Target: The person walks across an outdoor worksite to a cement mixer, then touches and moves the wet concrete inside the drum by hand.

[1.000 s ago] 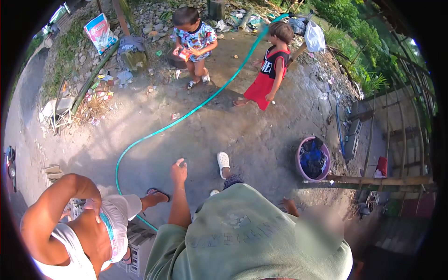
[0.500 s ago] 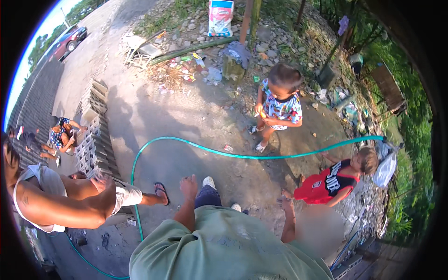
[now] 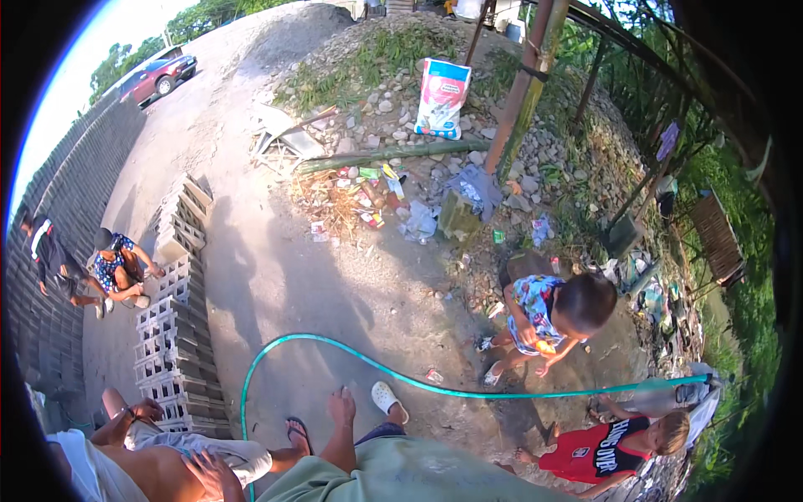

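My left hand (image 3: 341, 406) is low in the middle, in front of my green shirt (image 3: 435, 473). Its fingers look loosely curled, and nothing shows in them. It is nearest to my light clog (image 3: 390, 402) and a dark flip-flop (image 3: 298, 434) on another person's foot. Only a sliver of my right hand (image 3: 504, 467) shows past the shirt, its fingers mostly hidden. Ahead of both hands, a green hose (image 3: 401, 378) curves over the ground. Beyond it, a person in blue patterned clothes (image 3: 535, 309) holds a small orange thing (image 3: 545, 346).
A person in a red and black top (image 3: 594, 452) is at lower right; another sits close at lower left (image 3: 159, 460). Hollow blocks (image 3: 176, 335) stand stacked on the left, with two people beyond. A printed sack (image 3: 442, 99) rests on stones near a post (image 3: 523, 92).
The view has tilted upward, so everything sits lower. The person in patterned clothes bends further forward. My right hand has nearly left the picture; the left stays in front of my shirt.
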A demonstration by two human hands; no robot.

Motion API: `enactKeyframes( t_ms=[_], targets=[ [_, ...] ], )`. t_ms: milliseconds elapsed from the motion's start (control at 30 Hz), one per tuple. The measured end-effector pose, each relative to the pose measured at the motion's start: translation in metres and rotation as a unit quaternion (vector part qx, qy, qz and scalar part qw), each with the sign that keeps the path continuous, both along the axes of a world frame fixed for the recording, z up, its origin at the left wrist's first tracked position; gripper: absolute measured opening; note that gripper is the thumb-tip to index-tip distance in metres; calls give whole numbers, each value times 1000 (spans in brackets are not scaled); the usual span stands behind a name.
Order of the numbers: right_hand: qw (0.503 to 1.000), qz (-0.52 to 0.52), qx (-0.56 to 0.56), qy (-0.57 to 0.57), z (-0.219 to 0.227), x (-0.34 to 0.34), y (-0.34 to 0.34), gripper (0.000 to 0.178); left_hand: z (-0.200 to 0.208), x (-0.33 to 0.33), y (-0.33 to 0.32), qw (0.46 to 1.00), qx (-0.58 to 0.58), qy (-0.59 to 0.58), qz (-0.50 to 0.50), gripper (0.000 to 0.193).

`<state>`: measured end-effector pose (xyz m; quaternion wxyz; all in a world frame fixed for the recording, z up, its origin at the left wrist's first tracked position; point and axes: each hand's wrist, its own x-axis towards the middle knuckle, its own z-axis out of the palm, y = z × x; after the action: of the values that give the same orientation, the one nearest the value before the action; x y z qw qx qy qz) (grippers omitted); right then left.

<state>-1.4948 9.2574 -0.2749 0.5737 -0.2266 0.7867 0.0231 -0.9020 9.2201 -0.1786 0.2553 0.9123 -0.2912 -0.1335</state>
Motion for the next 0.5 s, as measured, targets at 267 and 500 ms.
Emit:
enactKeyframes(
  t_ms=[267, 500],
  targets=[
    [987, 18, -159, -1, 89, 91, -238, 39, 34, 142, -80, 998, 41, -8, 49, 35],
    [952, 129, -82, -267, -8, 328, -458, 38, 77, 216, -125, 966, 73, 42, 246, 35]
  ],
)
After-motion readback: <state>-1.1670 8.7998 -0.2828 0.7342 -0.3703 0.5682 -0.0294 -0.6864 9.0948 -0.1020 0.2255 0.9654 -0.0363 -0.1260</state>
